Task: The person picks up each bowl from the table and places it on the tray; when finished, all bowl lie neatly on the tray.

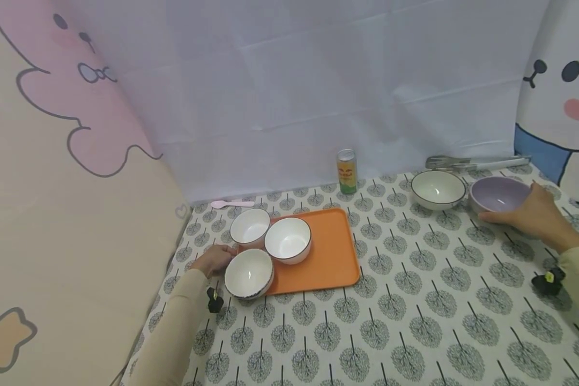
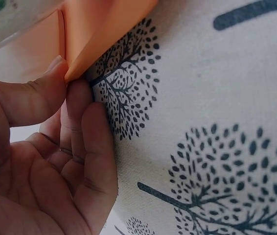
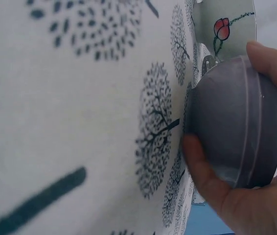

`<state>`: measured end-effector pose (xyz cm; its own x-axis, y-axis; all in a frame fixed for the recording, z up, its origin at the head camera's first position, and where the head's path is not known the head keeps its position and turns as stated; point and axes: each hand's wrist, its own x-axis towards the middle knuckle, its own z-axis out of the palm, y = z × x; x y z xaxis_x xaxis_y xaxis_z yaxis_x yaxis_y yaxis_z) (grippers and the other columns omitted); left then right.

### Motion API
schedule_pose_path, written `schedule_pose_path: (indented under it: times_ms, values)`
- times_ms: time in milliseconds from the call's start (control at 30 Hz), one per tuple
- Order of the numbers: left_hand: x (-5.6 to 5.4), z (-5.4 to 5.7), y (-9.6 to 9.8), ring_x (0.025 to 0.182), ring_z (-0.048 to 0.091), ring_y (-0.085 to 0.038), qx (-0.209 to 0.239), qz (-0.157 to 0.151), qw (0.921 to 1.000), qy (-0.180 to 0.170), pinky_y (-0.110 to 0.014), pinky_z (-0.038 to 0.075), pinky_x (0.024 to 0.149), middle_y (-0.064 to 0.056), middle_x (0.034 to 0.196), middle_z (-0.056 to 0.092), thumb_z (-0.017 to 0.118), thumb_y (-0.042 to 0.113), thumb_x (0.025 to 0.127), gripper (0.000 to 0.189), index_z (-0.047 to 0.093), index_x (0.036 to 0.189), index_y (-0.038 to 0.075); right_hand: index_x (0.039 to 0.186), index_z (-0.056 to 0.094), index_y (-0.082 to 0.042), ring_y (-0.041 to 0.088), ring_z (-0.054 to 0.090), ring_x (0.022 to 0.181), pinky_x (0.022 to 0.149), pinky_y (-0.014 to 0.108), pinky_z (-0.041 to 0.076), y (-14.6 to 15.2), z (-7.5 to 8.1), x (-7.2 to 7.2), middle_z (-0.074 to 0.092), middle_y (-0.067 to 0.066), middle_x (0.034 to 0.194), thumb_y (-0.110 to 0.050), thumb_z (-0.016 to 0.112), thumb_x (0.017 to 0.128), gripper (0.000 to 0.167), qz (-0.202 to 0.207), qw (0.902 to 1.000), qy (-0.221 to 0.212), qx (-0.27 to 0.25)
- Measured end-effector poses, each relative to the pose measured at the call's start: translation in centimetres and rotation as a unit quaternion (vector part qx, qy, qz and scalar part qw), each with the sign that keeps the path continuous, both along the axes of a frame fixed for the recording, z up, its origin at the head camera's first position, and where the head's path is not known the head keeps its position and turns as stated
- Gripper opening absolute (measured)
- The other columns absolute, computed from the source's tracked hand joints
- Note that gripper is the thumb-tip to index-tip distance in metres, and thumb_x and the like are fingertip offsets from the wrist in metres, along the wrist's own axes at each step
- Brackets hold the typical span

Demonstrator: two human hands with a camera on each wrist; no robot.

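My left hand (image 1: 215, 258) pinches the left edge of the orange tray (image 1: 330, 252), thumb above and fingertips beneath in the left wrist view. Three white bowls stand at the tray's left side: a back bowl (image 1: 250, 227), a middle bowl (image 1: 288, 239) and a front bowl (image 1: 249, 273) that overhangs the edge. Far to the right, my right hand (image 1: 535, 214) grips a purple bowl (image 1: 498, 194) by its side, thumb and fingers spread around it. A white bowl with a dark rim (image 1: 437, 188) stands beside it; a red flower on its outside (image 3: 221, 29) shows in the right wrist view.
A drink can (image 1: 347, 172) stands behind the tray near the white cloth backdrop (image 1: 318, 80). A pale pink spoon (image 1: 232, 204) lies at the back left. Metal utensils (image 1: 477, 163) lie behind the right-hand bowls. Tree-patterned cloth (image 1: 391, 332) covers the table.
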<state>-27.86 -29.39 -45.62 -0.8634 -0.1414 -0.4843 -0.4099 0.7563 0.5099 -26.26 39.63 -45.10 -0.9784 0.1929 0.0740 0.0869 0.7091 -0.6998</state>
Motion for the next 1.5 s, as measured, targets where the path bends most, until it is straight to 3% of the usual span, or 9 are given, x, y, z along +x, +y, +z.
schedule_pose_path:
  times_ms: [233,533,767,867,967,1133,1233,1400,1500]
  values:
    - [0.2,0.1,0.1,0.124,0.05,-0.04,0.001,-0.01,0.9999,0.002,-0.058,0.037,0.107,-0.02,0.13,0.058,0.058,0.012,0.092,0.033,0.065,0.122,0.0,0.147,0.003,0.022,0.064,0.036,0.114,0.094,0.077,0.033,0.0,-0.2,0.6,0.028,0.052,0.13,-0.042,0.088,0.075,0.129,-0.02,0.9996,-0.002,0.022]
    - [0.1,0.4,-0.1,0.123,0.052,-0.04,0.005,-0.01,0.9999,-0.007,-0.055,0.042,0.104,-0.02,0.13,0.058,0.058,0.013,0.093,0.034,0.064,0.124,0.001,0.149,0.006,0.02,0.062,0.037,0.117,0.096,0.075,0.035,0.1,0.5,1.0,0.03,0.051,0.133,-0.038,0.087,0.077,0.123,-0.037,0.9991,0.021,-0.006]
    - [0.1,0.3,-0.1,0.121,0.052,-0.039,0.012,0.006,0.9998,-0.017,-0.055,0.042,0.104,-0.019,0.128,0.059,0.059,0.012,0.092,0.033,0.064,0.123,0.001,0.15,0.004,0.017,0.064,0.033,0.121,0.097,0.077,0.032,0.1,1.2,1.5,0.025,0.05,0.138,-0.035,0.086,0.079,0.12,-0.041,0.9989,0.022,-0.007]
    - [0.2,0.3,0.0,0.118,0.053,-0.038,0.014,0.012,0.9997,-0.013,-0.054,0.043,0.103,-0.019,0.126,0.059,0.059,0.013,0.093,0.032,0.064,0.122,0.001,0.15,0.007,0.018,0.063,0.038,0.115,0.084,0.067,0.047,0.0,1.7,1.7,0.03,0.05,0.135,-0.035,0.087,0.077,0.12,-0.037,0.9986,0.036,-0.009]
    - [0.3,0.3,0.1,0.118,0.054,-0.039,0.006,0.01,0.9999,-0.006,-0.055,0.043,0.103,-0.02,0.127,0.06,0.06,0.018,0.095,0.032,0.065,0.122,0.001,0.15,0.01,0.018,0.062,0.041,0.112,0.076,0.062,0.049,-0.2,2.5,1.8,0.033,0.049,0.132,-0.036,0.088,0.076,0.12,-0.031,0.9983,0.048,-0.004]
    - [0.3,0.3,0.2,0.115,0.056,-0.039,0.004,0.006,1.0,-0.001,-0.053,0.046,0.1,-0.02,0.125,0.06,0.06,0.015,0.094,0.033,0.064,0.122,-0.001,0.152,0.008,0.014,0.062,0.038,0.116,0.089,0.075,0.039,-1.0,4.1,2.1,0.031,0.048,0.136,-0.033,0.087,0.079,0.117,-0.023,0.9983,0.05,-0.021]
    - [0.3,0.3,0.2,0.113,0.057,-0.037,0.003,0.014,0.9999,-0.005,-0.05,0.049,0.097,-0.019,0.122,0.061,0.059,0.01,0.09,0.033,0.065,0.121,0.0,0.153,0.008,0.014,0.061,0.038,0.117,0.088,0.073,0.04,-1.5,4.7,2.1,0.031,0.047,0.136,-0.032,0.087,0.079,0.116,-0.016,0.9984,0.047,-0.026]
    - [0.3,0.3,0.2,0.113,0.056,-0.036,0.01,0.019,0.9998,-0.003,-0.05,0.048,0.099,-0.018,0.121,0.062,0.06,0.01,0.09,0.031,0.066,0.119,0.001,0.153,0.013,0.012,0.056,0.041,0.113,0.075,0.043,0.048,-2.3,5.5,2.1,0.035,0.043,0.135,-0.031,0.088,0.078,0.115,-0.001,0.9981,0.054,-0.028]
    - [0.4,0.3,0.3,0.112,0.057,-0.035,0.019,0.017,0.9997,-0.001,-0.049,0.049,0.098,-0.018,0.12,0.062,0.06,0.009,0.09,0.031,0.066,0.119,0.0,0.154,0.012,0.01,0.053,0.042,0.112,0.071,0.032,0.043,-3.0,5.9,2.0,0.036,0.041,0.136,-0.033,0.089,0.077,0.117,0.008,0.998,0.053,-0.033]
